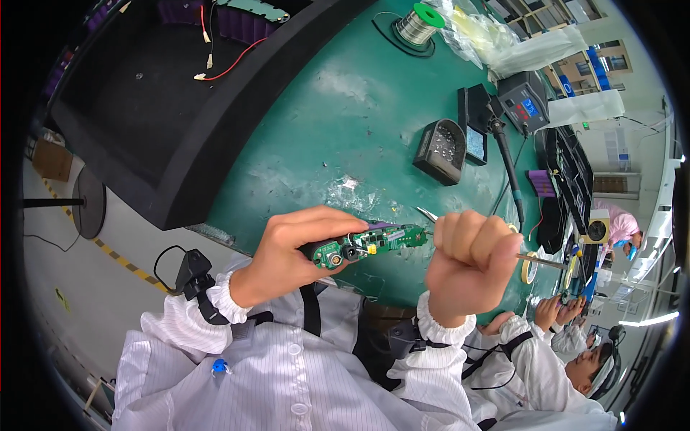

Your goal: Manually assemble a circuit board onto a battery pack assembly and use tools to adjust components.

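Note:
In front of my chest, my left hand grips a green circuit board by its left end, fingers along the far edge. Small components and a round connector show on its face. A strip of purple shows behind the board. My right hand is closed in a fist at the board's right end, around a slim metal tool whose shaft sticks out to the right. The tool's other end is hidden. Beyond the fist lies a pointed silver tip; I cannot tell what it belongs to.
A black foam-lined tray with wired purple packs fills the far left. On the green table stand a solder spool, a tip-cleaning holder, a soldering iron and its station. Tape rolls and a co-worker are at right.

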A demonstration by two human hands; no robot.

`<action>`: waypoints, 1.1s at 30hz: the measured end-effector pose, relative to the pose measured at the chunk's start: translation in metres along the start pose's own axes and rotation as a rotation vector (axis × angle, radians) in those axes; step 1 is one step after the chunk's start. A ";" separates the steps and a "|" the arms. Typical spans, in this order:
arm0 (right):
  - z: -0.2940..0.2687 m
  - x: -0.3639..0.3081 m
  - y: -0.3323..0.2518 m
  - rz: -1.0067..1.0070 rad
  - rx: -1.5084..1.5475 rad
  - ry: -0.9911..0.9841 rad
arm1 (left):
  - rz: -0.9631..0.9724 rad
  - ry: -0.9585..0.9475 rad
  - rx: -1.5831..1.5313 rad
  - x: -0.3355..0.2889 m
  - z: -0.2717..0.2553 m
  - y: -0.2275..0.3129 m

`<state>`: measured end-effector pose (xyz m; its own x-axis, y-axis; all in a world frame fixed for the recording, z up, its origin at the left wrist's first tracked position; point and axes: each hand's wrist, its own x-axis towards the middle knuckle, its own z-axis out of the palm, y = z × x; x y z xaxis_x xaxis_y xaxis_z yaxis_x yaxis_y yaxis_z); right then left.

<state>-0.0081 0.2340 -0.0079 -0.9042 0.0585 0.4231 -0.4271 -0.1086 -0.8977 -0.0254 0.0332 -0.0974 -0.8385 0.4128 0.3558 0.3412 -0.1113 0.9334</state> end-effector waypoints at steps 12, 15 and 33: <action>0.005 0.012 -0.013 -0.003 -0.217 0.187 | 0.027 0.011 -0.008 0.000 0.001 -0.002; 0.009 0.007 -0.011 0.021 -0.123 0.251 | 0.026 0.015 0.002 0.000 0.002 -0.001; -0.024 0.038 -0.012 0.119 -0.095 -0.321 | -0.055 0.010 0.032 0.003 0.001 0.005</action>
<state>-0.0367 0.2615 0.0163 -0.9100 -0.2653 0.3187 -0.3298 -0.0027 -0.9440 -0.0252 0.0350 -0.0917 -0.8605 0.4086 0.3043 0.3076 -0.0593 0.9497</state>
